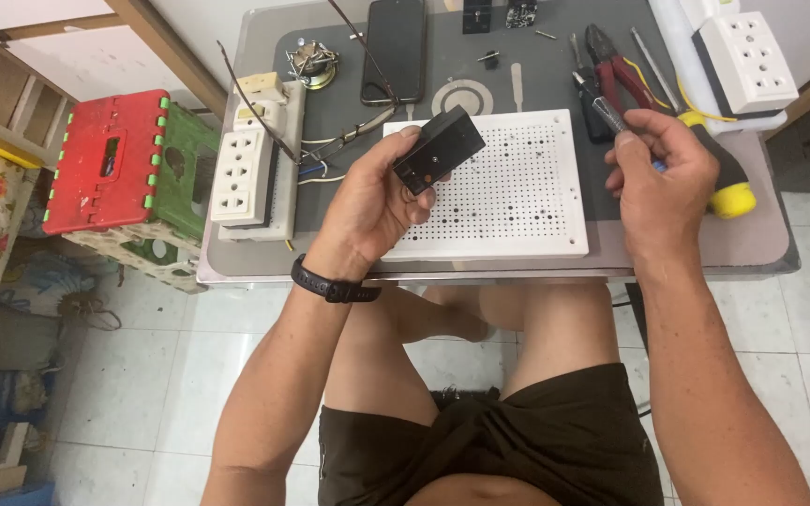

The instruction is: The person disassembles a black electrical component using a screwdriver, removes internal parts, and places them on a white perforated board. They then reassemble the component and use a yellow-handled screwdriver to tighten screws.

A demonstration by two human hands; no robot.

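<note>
Over white perforated board [517, 201], black box [438, 150] in left hand [372, 201].

A black phone [394, 47] is lying at twelve o'clock on the grey table [761, 245], red-handled pliers [619, 73] are resting at one o'clock, a white power strip [241, 173] is sitting at nine o'clock, and a red folding stool [105, 159] is standing further left.
</note>
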